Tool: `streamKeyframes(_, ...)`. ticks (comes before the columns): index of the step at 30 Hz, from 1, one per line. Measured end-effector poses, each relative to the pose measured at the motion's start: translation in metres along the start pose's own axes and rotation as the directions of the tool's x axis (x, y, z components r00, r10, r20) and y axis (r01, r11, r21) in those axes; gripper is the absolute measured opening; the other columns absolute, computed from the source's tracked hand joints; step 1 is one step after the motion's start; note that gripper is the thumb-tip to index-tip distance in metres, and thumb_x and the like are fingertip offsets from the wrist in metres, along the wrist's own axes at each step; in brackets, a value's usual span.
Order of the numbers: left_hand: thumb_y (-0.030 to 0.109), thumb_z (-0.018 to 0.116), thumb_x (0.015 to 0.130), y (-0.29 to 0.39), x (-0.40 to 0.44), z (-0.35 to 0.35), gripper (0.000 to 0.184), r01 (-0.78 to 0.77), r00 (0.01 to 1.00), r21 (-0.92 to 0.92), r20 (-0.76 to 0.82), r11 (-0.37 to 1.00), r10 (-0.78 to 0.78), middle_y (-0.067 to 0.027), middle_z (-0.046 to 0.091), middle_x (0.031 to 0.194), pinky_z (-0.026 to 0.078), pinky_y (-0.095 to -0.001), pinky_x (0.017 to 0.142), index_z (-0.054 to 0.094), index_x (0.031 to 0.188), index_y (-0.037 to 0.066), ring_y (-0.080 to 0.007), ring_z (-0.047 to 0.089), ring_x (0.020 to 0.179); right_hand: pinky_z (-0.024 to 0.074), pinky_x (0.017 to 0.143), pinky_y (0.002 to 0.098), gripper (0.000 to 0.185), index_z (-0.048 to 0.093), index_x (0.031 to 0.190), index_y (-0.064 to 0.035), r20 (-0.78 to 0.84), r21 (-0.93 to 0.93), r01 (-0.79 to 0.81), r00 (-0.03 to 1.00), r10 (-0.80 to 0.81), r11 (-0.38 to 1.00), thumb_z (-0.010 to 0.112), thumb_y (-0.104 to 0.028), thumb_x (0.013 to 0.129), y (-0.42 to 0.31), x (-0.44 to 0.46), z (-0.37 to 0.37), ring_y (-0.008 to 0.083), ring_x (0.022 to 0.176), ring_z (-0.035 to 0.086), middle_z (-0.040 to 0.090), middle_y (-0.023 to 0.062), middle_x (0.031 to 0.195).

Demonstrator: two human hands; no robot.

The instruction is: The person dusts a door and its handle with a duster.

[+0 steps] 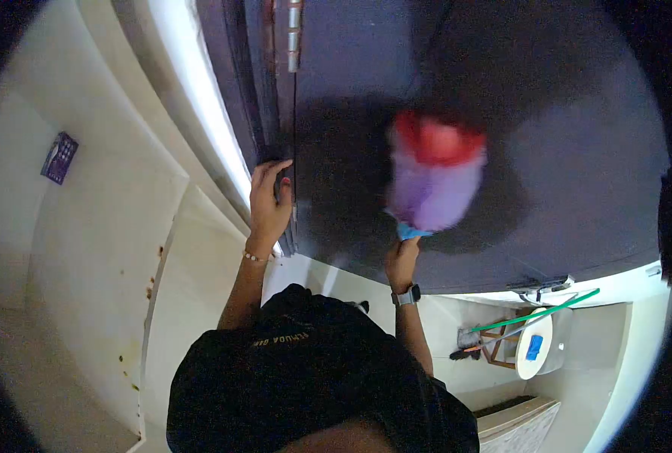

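Observation:
My right hand (402, 263) is closed around the blue handle of a fluffy duster (435, 177). The duster's head is purple with a red tip, smeared by motion, and lies over the face of a dark door (577, 189). I cannot tell whether it touches the surface. To the left, my left hand (272, 202) rests by the hinge-side edge of the door, fingers apart and slightly bent, holding nothing. A metal hinge (294, 38) shows higher up on that edge.
A purple box (59, 158) is at the far left against the pale wall. At the lower right, a green pole (539, 313) leans near a round white stool top (530, 366) with a blue item on it. A door latch (543, 287) sits on the door's right part.

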State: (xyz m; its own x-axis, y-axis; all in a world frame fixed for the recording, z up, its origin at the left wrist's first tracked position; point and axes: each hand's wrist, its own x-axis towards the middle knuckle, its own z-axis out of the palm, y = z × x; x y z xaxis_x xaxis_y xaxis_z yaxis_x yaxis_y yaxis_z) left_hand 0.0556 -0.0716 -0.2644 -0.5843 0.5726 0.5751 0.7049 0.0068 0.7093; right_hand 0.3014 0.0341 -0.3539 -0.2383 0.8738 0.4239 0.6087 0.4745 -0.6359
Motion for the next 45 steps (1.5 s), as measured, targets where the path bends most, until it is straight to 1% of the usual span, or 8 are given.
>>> streamKeyframes(3, -0.002, 0.048, 0.070, -0.004, 0.000, 0.003, 0.031, 0.001, 1.000, 0.009, -0.004, 1.000, -0.001, -0.0143, 0.048, 0.098, 0.037, -0.0343, 0.083, 0.053, 0.100, 0.005, -0.0302, 0.046, 0.094, 0.0445, 0.057, 0.0422, 0.060, 0.024, 0.121, 0.0059, 0.356, -0.145, -0.171, 0.910, 0.213, 0.974, 0.050, -0.001, 0.067, 0.004, -0.006, -0.002, 0.0374, 0.070, 0.055, 0.053, 0.0252, 0.080)
streamKeyframes(5, -0.001, 0.048, 0.070, -0.008, -0.002, 0.006, 0.031, -0.045, 0.999, 0.048, -0.021, 0.998, 0.047, -0.0143, 0.047, 0.097, 0.037, -0.0342, 0.084, 0.053, 0.100, 0.005, -0.0302, 0.046, 0.094, 0.0471, 0.059, 0.0407, 0.058, 0.025, 0.122, 0.0033, 0.360, -0.366, 0.321, 0.914, -0.186, 0.873, 0.050, -0.004, 0.070, 0.024, -0.008, 0.000, 0.0349, 0.071, 0.056, 0.055, 0.0236, 0.083)
streamKeyframes(13, -0.001, 0.048, 0.071, 0.005, -0.003, 0.019, 0.030, 0.064, 0.996, 0.020, -0.068, 0.998, -0.063, -0.0158, 0.046, 0.096, 0.036, -0.0344, 0.083, 0.053, 0.099, 0.003, -0.0303, 0.045, 0.093, 0.0425, 0.052, 0.0466, 0.050, 0.023, 0.113, 0.0034, 0.391, -0.154, -0.176, 0.893, 0.223, 0.972, 0.048, -0.001, 0.071, 0.001, 0.013, -0.033, 0.0429, 0.065, 0.053, 0.053, 0.0284, 0.074)
streamKeyframes(21, -0.002, 0.046, 0.072, 0.020, -0.016, 0.038, 0.036, 0.192, 0.975, -0.077, -0.099, 0.978, -0.199, -0.0149, 0.045, 0.098, 0.037, -0.0344, 0.078, 0.049, 0.107, 0.007, -0.0296, 0.044, 0.089, 0.0467, 0.052, 0.0425, 0.050, 0.027, 0.121, 0.0044, 0.729, -0.270, 0.496, 0.665, -0.161, 0.825, 0.045, -0.006, 0.076, 0.056, -0.009, -0.009, 0.0352, 0.061, 0.057, 0.057, 0.0240, 0.071)
streamKeyframes(30, 0.021, 0.030, 0.089, 0.051, -0.015, 0.055, 0.032, 0.151, 0.964, -0.107, -0.205, 0.983, -0.170, -0.0164, 0.044, 0.105, 0.034, -0.0329, 0.086, 0.044, 0.111, 0.001, -0.0289, 0.045, 0.096, 0.0392, 0.049, 0.0428, 0.036, 0.035, 0.104, 0.0020, 0.202, 0.239, 0.173, 0.954, -0.223, 0.955, 0.044, 0.003, 0.069, -0.002, 0.040, -0.091, 0.0452, 0.063, 0.048, 0.051, 0.0238, 0.068)
streamKeyframes(37, 0.019, 0.029, 0.089, 0.089, -0.017, 0.077, 0.033, 0.112, 0.976, 0.005, -0.188, 0.994, -0.109, -0.0162, 0.043, 0.103, 0.031, -0.0337, 0.088, 0.043, 0.110, -0.002, -0.0303, 0.041, 0.100, 0.0355, 0.043, 0.0325, 0.035, 0.034, 0.108, 0.0021, 0.426, 0.133, 0.155, 0.883, -0.197, 0.979, 0.045, 0.003, 0.075, 0.015, 0.048, -0.122, 0.0322, 0.048, 0.047, 0.050, 0.0198, 0.064)
streamKeyframes(43, 0.016, 0.030, 0.089, 0.119, -0.020, 0.099, 0.030, 0.030, 0.973, -0.098, -0.223, 0.995, -0.051, -0.0140, 0.043, 0.108, 0.030, -0.0335, 0.090, 0.046, 0.108, 0.000, -0.0268, 0.039, 0.103, 0.0392, 0.053, 0.0398, 0.041, 0.037, 0.113, 0.0010, 0.198, 0.326, 0.162, 0.952, -0.235, 0.931, 0.044, 0.004, 0.072, 0.033, 0.048, -0.136, 0.0411, 0.062, 0.050, 0.051, 0.0235, 0.070)
streamKeyframes(45, 0.026, 0.028, 0.091, 0.121, -0.024, 0.107, 0.034, -0.026, 0.978, -0.060, -0.208, 0.998, 0.013, -0.0085, 0.040, 0.109, 0.038, -0.0284, 0.078, 0.045, 0.112, 0.006, -0.0181, 0.043, 0.098, 0.0396, 0.055, 0.0392, 0.026, 0.048, 0.098, 0.0011, 0.219, 0.486, -0.070, 0.975, -0.043, 0.871, 0.043, 0.004, 0.072, 0.032, 0.046, -0.140, 0.0416, 0.063, 0.049, 0.052, 0.0221, 0.071)
